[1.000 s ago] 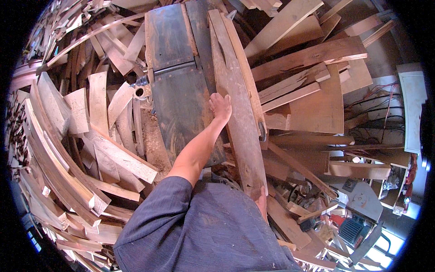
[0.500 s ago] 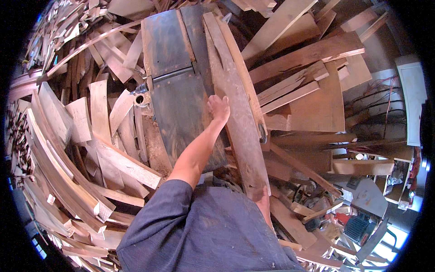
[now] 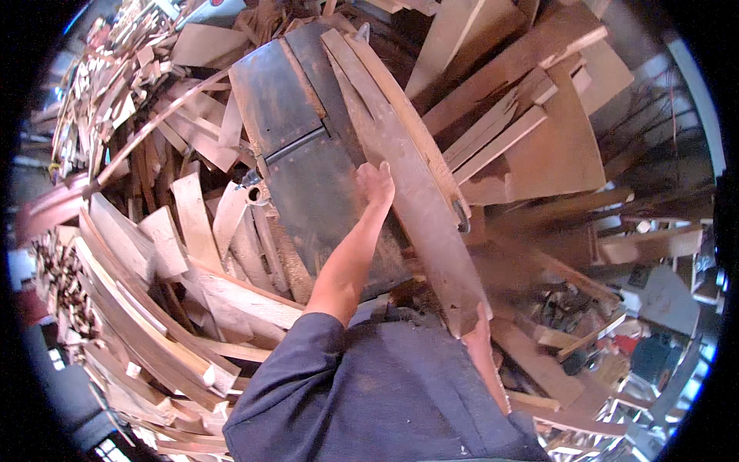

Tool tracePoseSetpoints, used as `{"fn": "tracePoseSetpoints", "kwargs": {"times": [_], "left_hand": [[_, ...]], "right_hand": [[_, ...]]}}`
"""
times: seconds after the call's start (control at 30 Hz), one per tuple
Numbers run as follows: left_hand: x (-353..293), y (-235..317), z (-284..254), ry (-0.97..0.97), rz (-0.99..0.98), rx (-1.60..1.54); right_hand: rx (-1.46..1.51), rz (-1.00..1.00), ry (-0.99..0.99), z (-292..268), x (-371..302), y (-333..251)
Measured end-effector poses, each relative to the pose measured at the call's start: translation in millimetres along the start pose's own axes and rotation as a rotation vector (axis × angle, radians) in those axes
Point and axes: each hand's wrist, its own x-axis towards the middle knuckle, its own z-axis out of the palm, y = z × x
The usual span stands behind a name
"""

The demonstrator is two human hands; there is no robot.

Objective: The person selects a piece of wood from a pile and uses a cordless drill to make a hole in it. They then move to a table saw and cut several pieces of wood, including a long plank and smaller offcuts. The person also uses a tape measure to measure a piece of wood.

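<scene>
A long brown wooden board (image 3: 419, 196), with a split at its far end, lies along the right side of a dark metal machine table (image 3: 300, 204). My left hand (image 3: 376, 183) is closed at the board's left edge, about mid-length, its thumb toward the board and its fingers curled. At the near end, close to my body, my right hand (image 3: 479, 333) grips the board. Only part of that hand shows; its fingers are mostly hidden by the wood. A dark slot (image 3: 296, 146) crosses the table beyond my left hand.
A wood-edged fence (image 3: 416, 123) runs along the board's right side. Offcuts and planks (image 3: 208, 292) are heaped on the left, with more boards (image 3: 500, 115) stacked at the right. A round socket (image 3: 256, 194) juts from the table's left side. A motor (image 3: 653, 358) stands at the lower right.
The view has turned a little, so the surroundings sit differently. The board has slid slightly toward my body relative to the table. Both hands keep their places on it.
</scene>
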Motion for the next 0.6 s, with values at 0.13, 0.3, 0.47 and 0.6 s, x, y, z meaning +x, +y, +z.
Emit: {"fn": "tracePoseSetpoints", "kwargs": {"times": [0.13, 0.3, 0.47, 0.6], "left_hand": [[0.1, -1.6, -8.4, -0.003, 0.065, -0.002], [6.5, -7.0, -4.7, -0.006, 0.121, 0.02], [31.7, -33.1, 10.5, -0.051, 0.175, -0.141], [9.6, -4.4, -8.1, -0.144, 0.097, -0.215]], "right_hand": [[-0.151, -0.037, 0.01, -0.2, -8.9, -66.3], [0.85, 0.4, 0.302, 11.3, 24.6, 50.5], [1.233, 0.683, 0.454, 15.8, 44.1, 67.9], [1.223, 0.706, 0.546, 19.1, 47.5, 64.8]]}}
